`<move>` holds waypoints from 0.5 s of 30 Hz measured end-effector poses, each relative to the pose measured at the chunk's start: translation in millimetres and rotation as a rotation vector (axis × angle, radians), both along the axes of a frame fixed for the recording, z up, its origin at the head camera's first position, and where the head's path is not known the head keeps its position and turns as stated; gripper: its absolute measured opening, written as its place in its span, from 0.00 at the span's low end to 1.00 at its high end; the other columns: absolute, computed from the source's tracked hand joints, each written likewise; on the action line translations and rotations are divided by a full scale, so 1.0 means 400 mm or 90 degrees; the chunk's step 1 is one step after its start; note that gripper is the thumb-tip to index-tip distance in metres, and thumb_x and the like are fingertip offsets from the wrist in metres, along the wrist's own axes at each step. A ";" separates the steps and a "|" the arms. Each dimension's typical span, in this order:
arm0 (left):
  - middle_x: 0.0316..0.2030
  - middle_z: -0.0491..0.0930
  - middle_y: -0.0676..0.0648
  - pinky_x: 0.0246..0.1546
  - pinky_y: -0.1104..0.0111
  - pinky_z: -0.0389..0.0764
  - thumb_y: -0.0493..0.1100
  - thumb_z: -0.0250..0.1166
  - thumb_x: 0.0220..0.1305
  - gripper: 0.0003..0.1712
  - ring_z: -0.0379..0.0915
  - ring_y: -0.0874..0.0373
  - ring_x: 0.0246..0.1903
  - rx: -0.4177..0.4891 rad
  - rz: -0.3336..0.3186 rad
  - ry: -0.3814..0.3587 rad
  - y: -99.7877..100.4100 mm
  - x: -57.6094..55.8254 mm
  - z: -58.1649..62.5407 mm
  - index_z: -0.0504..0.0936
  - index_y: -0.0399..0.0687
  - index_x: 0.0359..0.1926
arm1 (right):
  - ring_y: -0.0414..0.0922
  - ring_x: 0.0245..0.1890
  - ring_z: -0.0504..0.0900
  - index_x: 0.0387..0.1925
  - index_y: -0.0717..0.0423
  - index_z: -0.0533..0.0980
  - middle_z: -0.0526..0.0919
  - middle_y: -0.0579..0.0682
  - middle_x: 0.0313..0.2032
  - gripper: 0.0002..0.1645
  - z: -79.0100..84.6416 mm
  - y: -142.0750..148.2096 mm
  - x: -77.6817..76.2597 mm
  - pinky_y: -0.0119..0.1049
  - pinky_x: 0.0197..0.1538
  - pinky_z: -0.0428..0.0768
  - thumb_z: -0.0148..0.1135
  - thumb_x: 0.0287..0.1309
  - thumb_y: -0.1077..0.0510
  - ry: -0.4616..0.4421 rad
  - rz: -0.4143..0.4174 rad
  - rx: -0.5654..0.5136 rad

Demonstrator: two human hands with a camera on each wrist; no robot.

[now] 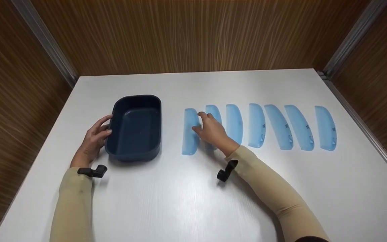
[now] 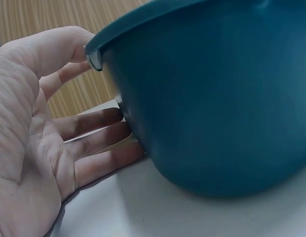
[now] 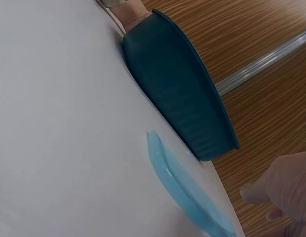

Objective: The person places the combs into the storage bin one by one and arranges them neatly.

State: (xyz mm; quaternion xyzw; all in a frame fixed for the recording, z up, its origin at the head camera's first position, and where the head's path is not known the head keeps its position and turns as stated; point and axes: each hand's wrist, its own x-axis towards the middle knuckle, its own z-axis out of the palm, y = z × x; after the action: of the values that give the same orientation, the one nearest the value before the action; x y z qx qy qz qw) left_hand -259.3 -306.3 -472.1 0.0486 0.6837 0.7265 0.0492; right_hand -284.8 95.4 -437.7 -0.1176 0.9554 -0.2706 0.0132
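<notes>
A dark blue rectangular tub [image 1: 133,156] with rounded corners stands on the left, with nothing in it. My left hand [image 1: 94,139] touches its left side. In the left wrist view the thumb lies at the tub's rim and the straight fingers [image 2: 96,140] rest against the outer wall. My right hand [image 1: 212,131] hovers between the leftmost light blue comb [image 1: 190,134] and the second comb [image 1: 213,110], which it partly covers. Its thumb and fingers are spread apart, holding nothing. That comb [image 3: 180,185] lies flat near the tub in the right wrist view.
More light blue combs [image 1: 255,126] lie in a row to the right, a few tilted, up to the rightmost comb [image 1: 326,127]. All rest on a white table [image 1: 153,201]. Wood-grain panels [image 1: 193,37] enclose its back and sides.
</notes>
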 end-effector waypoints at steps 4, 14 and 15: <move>0.64 0.59 0.37 0.50 0.66 0.70 0.38 0.56 0.65 0.31 0.63 0.49 0.58 -0.001 0.002 0.002 -0.002 0.004 0.001 0.62 0.57 0.68 | 0.55 0.52 0.73 0.66 0.64 0.56 0.69 0.66 0.54 0.42 0.004 -0.032 0.000 0.46 0.51 0.72 0.60 0.58 0.48 -0.033 -0.019 -0.001; 0.64 0.59 0.36 0.49 0.65 0.70 0.37 0.55 0.65 0.32 0.64 0.47 0.57 -0.001 0.006 -0.002 0.003 0.001 0.001 0.60 0.56 0.69 | 0.57 0.48 0.72 0.60 0.66 0.63 0.72 0.63 0.47 0.41 -0.001 -0.085 0.003 0.49 0.43 0.74 0.66 0.52 0.46 -0.064 -0.105 0.070; 0.63 0.60 0.36 0.49 0.65 0.70 0.38 0.56 0.65 0.32 0.65 0.47 0.57 -0.003 0.007 -0.003 0.003 0.000 0.002 0.61 0.56 0.69 | 0.57 0.47 0.72 0.59 0.66 0.64 0.71 0.63 0.47 0.41 -0.003 -0.088 0.002 0.49 0.42 0.74 0.66 0.52 0.46 -0.064 -0.111 0.078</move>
State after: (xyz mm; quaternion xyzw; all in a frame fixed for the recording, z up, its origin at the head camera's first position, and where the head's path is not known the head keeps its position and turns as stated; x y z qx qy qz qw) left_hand -259.2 -305.0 -471.4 0.0429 0.6853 0.7254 0.0469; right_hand -283.9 60.3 -438.8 -0.0194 0.9749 -0.2171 0.0449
